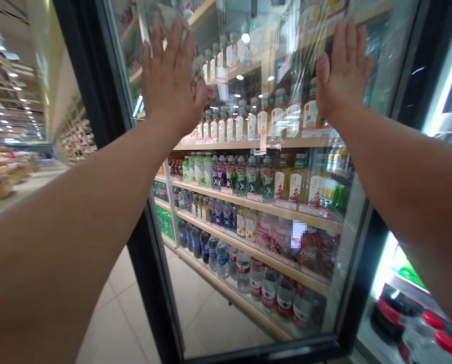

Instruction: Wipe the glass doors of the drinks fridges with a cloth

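My left hand (170, 76) lies with its fingers stretched out against the upper left of a glass cooler door (150, 283). A pale, crumpled patch (198, 68) shows beside its fingers; whether it is a cloth or a reflection I cannot tell. Higher on the right, my right hand (343, 76) is raised flat to the same pane, thumb apart from the fingers, holding nothing. Wrinkled, shiny streaks like clear film (297, 50) run down the glass between the hands. The door has a black frame and stands swung open.
Through the glass appear shelves of juice bottles (261, 121), dark-labelled drinks (241, 174) and large water bottles (243, 273), partly reflected. At lower right, red-capped bottles (434, 328) stand inside the lit cooler. Pale floor tiles (115, 308) lie below; store displays (0, 172) line the left.
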`<action>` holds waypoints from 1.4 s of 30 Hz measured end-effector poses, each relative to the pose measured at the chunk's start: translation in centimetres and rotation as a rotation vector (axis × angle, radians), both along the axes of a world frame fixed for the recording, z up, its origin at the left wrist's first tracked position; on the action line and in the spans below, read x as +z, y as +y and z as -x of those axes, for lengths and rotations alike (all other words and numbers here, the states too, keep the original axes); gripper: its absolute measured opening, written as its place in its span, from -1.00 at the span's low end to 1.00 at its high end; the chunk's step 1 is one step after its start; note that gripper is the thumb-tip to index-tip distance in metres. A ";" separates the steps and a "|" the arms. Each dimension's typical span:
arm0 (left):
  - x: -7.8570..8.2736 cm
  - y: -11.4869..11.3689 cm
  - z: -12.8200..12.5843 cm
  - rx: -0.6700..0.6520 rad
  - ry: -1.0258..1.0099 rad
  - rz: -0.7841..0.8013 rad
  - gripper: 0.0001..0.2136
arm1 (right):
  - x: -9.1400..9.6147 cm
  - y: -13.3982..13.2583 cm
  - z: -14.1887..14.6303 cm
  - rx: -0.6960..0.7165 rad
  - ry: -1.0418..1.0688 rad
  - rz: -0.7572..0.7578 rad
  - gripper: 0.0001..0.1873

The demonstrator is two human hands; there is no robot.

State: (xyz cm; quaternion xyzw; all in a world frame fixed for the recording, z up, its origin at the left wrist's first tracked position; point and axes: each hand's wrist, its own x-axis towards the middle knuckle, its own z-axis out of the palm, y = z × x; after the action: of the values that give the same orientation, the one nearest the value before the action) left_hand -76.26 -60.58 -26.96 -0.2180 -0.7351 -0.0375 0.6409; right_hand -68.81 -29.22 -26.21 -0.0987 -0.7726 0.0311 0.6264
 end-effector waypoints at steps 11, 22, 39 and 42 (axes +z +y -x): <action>-0.8 1.5 -1.0 -0.022 -0.042 -0.138 -0.33 | 0.0 0.4 0.0 -0.001 0.007 -0.004 -0.31; -2.9 4.8 -1.6 -0.482 -0.227 0.279 -0.21 | 0.1 0.9 0.6 0.035 0.049 0.013 -0.29; -4.6 10.8 -2.8 -0.538 -0.193 0.219 -0.24 | -4.5 2.2 -0.4 0.038 -0.030 -0.063 -0.30; -4.7 10.9 -2.9 -0.540 -0.207 0.225 -0.25 | -9.5 2.4 -0.7 0.022 -0.015 -0.115 -0.28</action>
State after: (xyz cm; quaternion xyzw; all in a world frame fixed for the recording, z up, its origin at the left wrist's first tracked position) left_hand -73.31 -49.65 -31.69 -0.4702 -0.7114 -0.1468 0.5013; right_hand -68.14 -26.87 -35.69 -0.0543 -0.7788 -0.0071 0.6249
